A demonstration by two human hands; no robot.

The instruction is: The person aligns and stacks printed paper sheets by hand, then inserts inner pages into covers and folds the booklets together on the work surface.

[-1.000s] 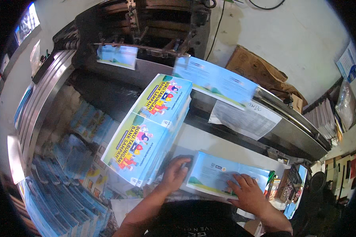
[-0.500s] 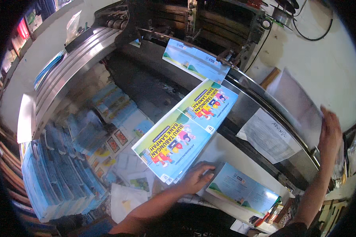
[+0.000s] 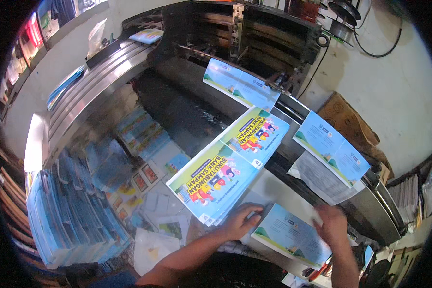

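Observation:
A stack of light-blue printed sheets with green hills along the lower edge lies in front of me on a pale board. My left hand rests against the stack's left edge, thumb and fingers apart. Over its right edge is my right hand, slightly blurred, fingers loosely spread and nothing visible in them. Beyond the stack, a pile of yellow-and-blue printed covers slants away toward the machine. One blue printed sheet leans on the machine's right-hand rail, and another blue sheet sits by the far mechanism.
A dark machine with a metal rail fills the far side. Curved metal slats run along the left, with a printed sheet on top. Tall blue stacks stand at left. Brown cardboard leans against the wall.
My right hand has come back from the far right to the stack. A blue sheet now leans on the right rail, where a pale sheet stood raised. Another sheet shows on the left slats.

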